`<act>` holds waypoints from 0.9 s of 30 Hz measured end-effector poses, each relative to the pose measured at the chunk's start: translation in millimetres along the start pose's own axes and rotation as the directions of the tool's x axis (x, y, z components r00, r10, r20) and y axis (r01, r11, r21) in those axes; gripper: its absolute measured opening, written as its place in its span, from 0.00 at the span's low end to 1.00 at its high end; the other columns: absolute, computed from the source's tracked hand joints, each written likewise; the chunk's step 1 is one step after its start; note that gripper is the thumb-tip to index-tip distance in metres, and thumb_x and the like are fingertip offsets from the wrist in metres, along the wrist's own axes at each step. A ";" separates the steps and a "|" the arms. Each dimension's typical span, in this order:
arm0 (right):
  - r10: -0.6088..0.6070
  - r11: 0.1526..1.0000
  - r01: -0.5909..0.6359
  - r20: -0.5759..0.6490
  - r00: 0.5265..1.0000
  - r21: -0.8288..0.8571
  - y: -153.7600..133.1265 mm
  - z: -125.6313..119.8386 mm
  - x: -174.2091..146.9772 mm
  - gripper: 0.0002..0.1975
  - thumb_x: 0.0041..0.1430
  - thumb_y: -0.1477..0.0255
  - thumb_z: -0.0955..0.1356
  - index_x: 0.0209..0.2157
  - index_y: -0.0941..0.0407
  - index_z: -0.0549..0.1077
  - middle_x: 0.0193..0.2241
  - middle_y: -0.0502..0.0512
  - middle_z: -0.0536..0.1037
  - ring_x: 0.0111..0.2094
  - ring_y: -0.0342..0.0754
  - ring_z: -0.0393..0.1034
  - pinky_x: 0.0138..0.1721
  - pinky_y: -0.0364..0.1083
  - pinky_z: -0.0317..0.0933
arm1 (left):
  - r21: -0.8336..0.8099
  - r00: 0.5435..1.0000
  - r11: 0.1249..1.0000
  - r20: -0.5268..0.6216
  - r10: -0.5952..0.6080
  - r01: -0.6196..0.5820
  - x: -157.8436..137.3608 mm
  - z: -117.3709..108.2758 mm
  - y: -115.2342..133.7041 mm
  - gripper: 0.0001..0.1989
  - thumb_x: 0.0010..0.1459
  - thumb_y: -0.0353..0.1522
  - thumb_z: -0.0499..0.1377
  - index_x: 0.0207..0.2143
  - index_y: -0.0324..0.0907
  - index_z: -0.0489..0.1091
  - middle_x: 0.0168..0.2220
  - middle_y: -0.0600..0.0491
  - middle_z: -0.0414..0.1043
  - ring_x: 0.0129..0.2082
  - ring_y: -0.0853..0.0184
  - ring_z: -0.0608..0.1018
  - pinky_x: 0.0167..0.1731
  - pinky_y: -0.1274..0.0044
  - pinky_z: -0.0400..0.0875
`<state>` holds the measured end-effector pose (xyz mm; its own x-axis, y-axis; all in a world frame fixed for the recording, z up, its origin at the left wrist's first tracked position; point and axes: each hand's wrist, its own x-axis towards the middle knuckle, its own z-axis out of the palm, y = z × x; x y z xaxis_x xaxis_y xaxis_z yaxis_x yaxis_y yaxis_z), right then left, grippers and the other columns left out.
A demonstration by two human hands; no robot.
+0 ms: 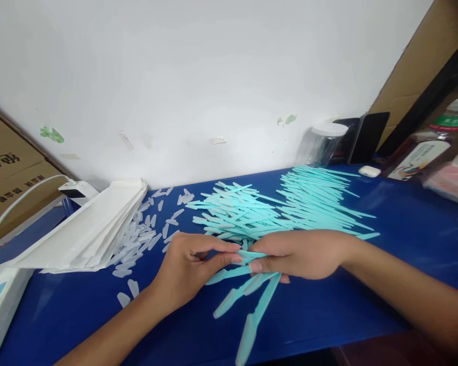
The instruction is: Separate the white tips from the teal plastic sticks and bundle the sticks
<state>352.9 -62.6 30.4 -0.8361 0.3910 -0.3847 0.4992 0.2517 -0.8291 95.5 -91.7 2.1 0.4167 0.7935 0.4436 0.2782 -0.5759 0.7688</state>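
In the head view, my right hand (301, 254) is closed around several turquoise eyebrow razors (265, 300), whose capped blade ends fan out toward the near edge. My left hand (194, 264) pinches the blade end of one razor between thumb and fingertips, touching my right fingers. Whether a cap is in that pinch is hidden. Behind my hands lies a loose heap of turquoise razors (232, 208). A second, more aligned heap of razors (316, 203) lies to its right. Left of my left hand are scattered translucent blade caps (137, 236).
White paper sleeves (95, 223) are stacked at left, near a white device with a cable (78, 190). Along the wall stand a clear jar (324, 145) and a dark phone (368, 137). A bottle (423, 147) is at right beside a white earbud case (369, 171).
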 end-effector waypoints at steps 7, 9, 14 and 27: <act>-0.022 1.000 0.023 -0.082 0.996 0.005 -3.2 -2.4 -6.5 0.25 0.77 0.50 0.60 0.32 0.54 0.64 0.29 0.49 0.68 0.30 0.46 0.63 0.35 0.47 0.60 | 0.055 0.994 0.994 -0.056 -0.093 0.096 4.8 -11.4 4.2 0.06 0.64 0.36 0.71 0.41 0.47 0.88 0.37 0.53 0.88 0.28 0.66 0.84 0.27 0.78 0.75; -0.016 1.000 0.016 -0.169 0.985 -0.004 -1.2 -6.6 -12.9 0.25 0.76 0.48 0.60 0.34 0.53 0.65 0.31 0.49 0.68 0.32 0.47 0.63 0.38 0.48 0.62 | 0.124 0.960 0.979 -0.247 -0.129 0.164 9.4 -24.8 3.4 0.10 0.68 0.38 0.66 0.38 0.45 0.87 0.38 0.52 0.88 0.31 0.65 0.84 0.30 0.77 0.77; -0.017 1.000 0.025 -0.468 0.883 0.011 12.7 -18.1 -17.0 0.24 0.73 0.45 0.63 0.37 0.52 0.65 0.35 0.51 0.67 0.38 0.50 0.65 0.44 0.48 0.65 | 0.227 0.863 0.917 -0.467 -0.194 0.329 19.5 -54.6 -15.2 0.19 0.70 0.43 0.62 0.31 0.41 0.83 0.30 0.52 0.85 0.19 0.72 0.70 0.21 0.78 0.64; -0.198 0.855 -0.268 -0.757 0.622 -0.444 34.9 -37.8 33.8 0.20 0.80 0.57 0.57 0.35 0.53 0.65 0.35 0.58 0.75 0.35 0.53 0.68 0.38 0.49 0.56 | 0.457 0.981 0.876 -0.174 -0.083 0.155 10.1 -41.6 -34.7 0.24 0.72 0.45 0.59 0.27 0.41 0.78 0.18 0.58 0.69 0.19 0.71 0.67 0.25 0.77 0.59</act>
<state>350.7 -7.2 3.8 -0.4469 0.8639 0.2322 0.7520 0.5034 -0.4256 54.1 -55.5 -0.9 0.2351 0.8609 0.4512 0.7038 -0.4710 0.5319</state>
